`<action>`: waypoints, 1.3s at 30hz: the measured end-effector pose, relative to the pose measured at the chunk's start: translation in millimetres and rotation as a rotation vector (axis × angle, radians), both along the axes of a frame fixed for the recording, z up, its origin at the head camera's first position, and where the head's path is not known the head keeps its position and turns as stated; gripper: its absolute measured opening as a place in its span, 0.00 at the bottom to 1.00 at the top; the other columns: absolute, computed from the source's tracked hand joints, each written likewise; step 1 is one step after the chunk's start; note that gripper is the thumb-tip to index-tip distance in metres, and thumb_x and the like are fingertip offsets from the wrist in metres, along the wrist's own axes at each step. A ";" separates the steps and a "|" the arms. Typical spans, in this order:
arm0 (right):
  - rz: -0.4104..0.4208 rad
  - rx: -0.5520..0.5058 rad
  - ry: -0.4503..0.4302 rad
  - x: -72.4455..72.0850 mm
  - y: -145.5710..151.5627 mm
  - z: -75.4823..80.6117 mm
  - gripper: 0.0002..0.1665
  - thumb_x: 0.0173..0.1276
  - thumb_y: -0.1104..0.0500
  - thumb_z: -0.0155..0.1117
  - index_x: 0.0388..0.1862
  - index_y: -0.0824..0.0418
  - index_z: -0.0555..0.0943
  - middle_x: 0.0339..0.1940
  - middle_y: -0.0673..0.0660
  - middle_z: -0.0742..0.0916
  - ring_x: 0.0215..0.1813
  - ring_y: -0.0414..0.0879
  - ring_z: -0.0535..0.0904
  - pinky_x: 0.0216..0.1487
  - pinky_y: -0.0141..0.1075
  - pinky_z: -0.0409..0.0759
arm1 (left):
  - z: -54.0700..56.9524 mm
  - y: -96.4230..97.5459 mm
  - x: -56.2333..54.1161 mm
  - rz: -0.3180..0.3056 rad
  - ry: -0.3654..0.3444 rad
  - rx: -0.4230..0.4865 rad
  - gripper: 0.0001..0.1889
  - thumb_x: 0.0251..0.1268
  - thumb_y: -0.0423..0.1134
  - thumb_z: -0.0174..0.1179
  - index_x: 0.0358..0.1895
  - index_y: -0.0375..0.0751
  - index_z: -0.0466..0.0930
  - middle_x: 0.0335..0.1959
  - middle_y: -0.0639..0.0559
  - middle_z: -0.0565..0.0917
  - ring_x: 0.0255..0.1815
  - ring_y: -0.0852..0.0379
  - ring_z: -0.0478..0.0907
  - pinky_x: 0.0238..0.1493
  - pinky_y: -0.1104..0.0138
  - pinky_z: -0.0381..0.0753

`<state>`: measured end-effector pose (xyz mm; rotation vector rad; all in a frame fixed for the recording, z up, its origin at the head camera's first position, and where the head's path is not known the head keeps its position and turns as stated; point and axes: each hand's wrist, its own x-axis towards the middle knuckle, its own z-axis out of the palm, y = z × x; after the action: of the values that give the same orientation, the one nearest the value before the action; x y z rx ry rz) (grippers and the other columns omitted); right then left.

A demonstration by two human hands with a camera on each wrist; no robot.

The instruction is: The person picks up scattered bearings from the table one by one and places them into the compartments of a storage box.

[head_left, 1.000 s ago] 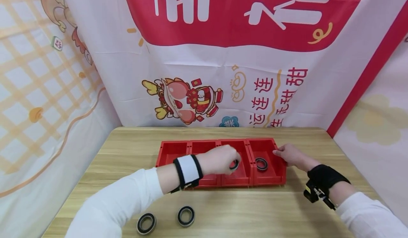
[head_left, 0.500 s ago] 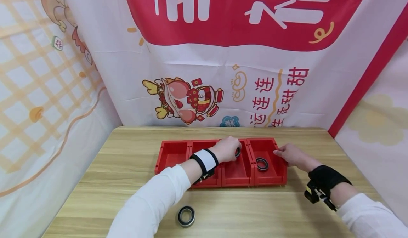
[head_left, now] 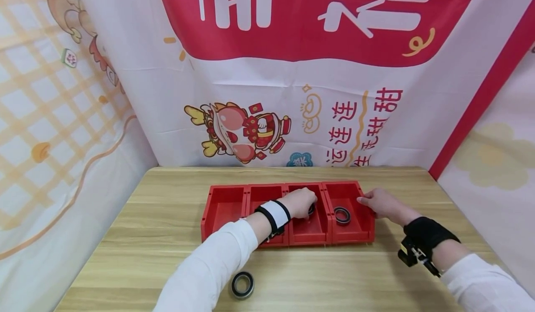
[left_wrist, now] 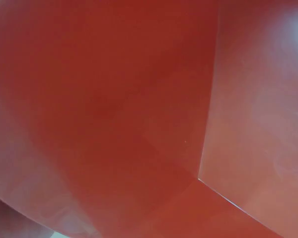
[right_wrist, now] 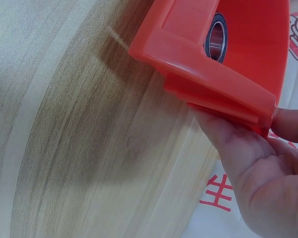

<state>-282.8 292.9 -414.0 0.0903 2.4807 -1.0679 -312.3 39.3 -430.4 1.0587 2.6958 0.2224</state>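
Observation:
My left hand [head_left: 302, 202] reaches down into the third red bin from the left and pinches a ball bearing [head_left: 311, 209], mostly covered by the fingers. Only the red inner walls of a bin [left_wrist: 114, 99] fill the left wrist view; hand and bearing are not seen there. With thumb and fingers, my right hand [head_left: 385, 205] grips the outer side wall of the rightmost red bin [right_wrist: 188, 59]. Another bearing [head_left: 342, 215] lies flat in that bin, its metal bore visible in the right wrist view.
Several red bins stand joined in a row, the leftmost bin [head_left: 225, 210] included, on a wooden table [head_left: 334, 279]. One more bearing [head_left: 242, 285] lies on the table in front, beside the left sleeve [head_left: 200, 275]. A printed cloth [head_left: 251, 80] hangs behind.
My left hand has gone forward and down into the third bin with the bearing. Its sleeve has swung right and now covers the spot where a table bearing showed. My right hand stays put.

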 end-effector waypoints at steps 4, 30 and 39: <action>-0.001 -0.003 0.002 0.8 -0.5 0.6 0.22 0.75 0.57 0.52 0.54 0.77 0.74 0.37 0.60 0.85 0.35 0.47 0.77 0.36 0.35 0.79 | -2.3 0.3 -0.9 -0.017 0.002 -0.010 0.12 0.55 0.32 0.69 0.44 0.41 0.84 0.34 0.53 0.82 0.32 0.63 0.74 0.33 0.74 0.74; -0.004 0.011 0.024 3.6 -1.7 0.8 0.21 0.76 0.58 0.50 0.52 0.76 0.76 0.35 0.61 0.85 0.33 0.46 0.76 0.35 0.35 0.79 | 34.2 -22.9 16.1 -0.058 0.111 0.066 0.24 0.69 0.55 0.52 0.59 0.43 0.79 0.52 0.48 0.83 0.54 0.57 0.78 0.59 0.65 0.72; 0.019 0.054 0.075 4.8 -4.6 -2.5 0.18 0.75 0.58 0.52 0.47 0.74 0.79 0.28 0.55 0.83 0.30 0.45 0.74 0.31 0.33 0.75 | 76.4 -107.1 88.4 0.038 0.316 0.196 0.41 0.66 0.61 0.52 0.77 0.57 0.42 0.78 0.50 0.33 0.77 0.47 0.28 0.71 0.45 0.37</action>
<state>-278.0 288.3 -416.5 0.0441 2.5727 -1.0146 -223.9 -67.8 -353.9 1.1858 3.0289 0.3601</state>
